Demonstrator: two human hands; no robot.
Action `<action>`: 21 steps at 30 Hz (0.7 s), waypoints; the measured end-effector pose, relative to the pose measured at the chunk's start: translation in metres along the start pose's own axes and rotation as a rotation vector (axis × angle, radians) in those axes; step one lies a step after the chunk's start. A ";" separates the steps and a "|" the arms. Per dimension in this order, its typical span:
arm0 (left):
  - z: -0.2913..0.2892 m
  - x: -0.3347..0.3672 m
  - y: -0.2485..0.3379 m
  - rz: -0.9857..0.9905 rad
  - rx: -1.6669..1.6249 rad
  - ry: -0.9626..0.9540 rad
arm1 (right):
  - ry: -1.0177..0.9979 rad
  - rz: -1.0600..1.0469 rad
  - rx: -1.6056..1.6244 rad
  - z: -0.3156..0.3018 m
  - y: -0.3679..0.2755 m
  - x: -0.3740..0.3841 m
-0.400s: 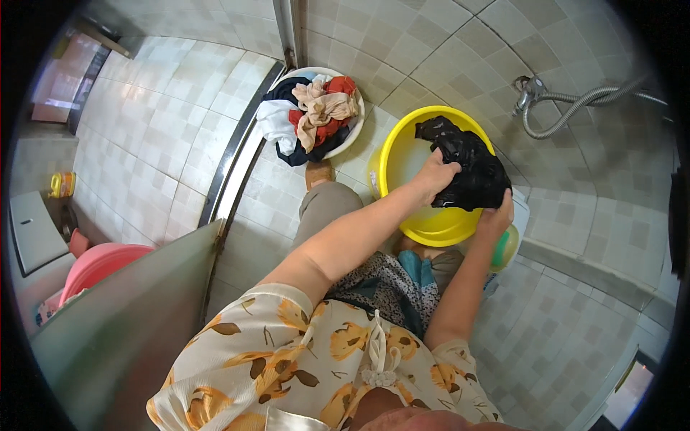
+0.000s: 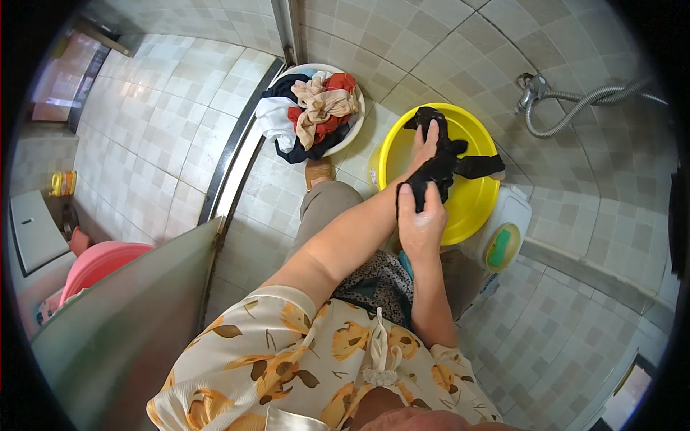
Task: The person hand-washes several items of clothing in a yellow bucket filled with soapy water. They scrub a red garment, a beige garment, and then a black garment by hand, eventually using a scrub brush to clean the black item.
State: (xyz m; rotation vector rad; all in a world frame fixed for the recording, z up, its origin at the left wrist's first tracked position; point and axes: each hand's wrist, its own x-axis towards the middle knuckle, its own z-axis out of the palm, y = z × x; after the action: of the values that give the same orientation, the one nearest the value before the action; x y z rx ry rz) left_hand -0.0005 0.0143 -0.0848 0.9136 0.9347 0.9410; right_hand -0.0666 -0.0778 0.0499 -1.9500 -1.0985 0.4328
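Note:
Over the yellow bucket [image 2: 492, 208] my two hands hold a dark wet black garment [image 2: 438, 172]; its exact kind does not show. My left hand [image 2: 427, 141] is closed on the upper part, with cloth beyond its fingertips and more lying across the wrist. My right hand [image 2: 422, 219] pinches the near end between thumb and fingers, close to my left forearm. One strip of the cloth hangs out to the right, over the bucket's rim. A little whitish foam is on the right hand. Pale, cloudy water partly shows inside the bucket.
A white basin [image 2: 357, 128] heaped with mixed clothes stands left of the bucket. To its right, a green soap bar [image 2: 499, 248] lies in a dish on a white container [image 2: 519, 208]. A shower hose [image 2: 575, 97] hangs on the wall. A glass panel [image 2: 136, 323] and pink tub [image 2: 100, 262] are left.
My right hand has moved left from the bucket's right side to beside my left wrist. The bunched garment is now stretched out and draped over the left hand. The soap dish has come into fuller view.

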 end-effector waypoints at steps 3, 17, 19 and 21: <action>-0.004 -0.004 -0.012 -0.538 -0.793 -0.166 | 0.136 -0.002 -0.388 0.005 0.019 0.033; 0.009 -0.035 0.060 -0.025 0.215 -0.343 | -0.088 0.055 0.147 -0.058 0.112 0.032; 0.009 -0.029 0.061 0.008 0.236 -0.325 | -0.098 0.349 0.356 -0.057 0.122 0.026; 0.007 -0.023 0.058 0.029 0.202 -0.302 | -0.066 0.423 0.277 -0.062 0.129 0.025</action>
State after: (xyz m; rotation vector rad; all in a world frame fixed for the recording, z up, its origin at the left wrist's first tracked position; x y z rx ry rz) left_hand -0.0147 0.0091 -0.0240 1.2067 0.7672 0.7150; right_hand 0.0561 -0.1225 -0.0140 -1.9219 -0.6182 0.8353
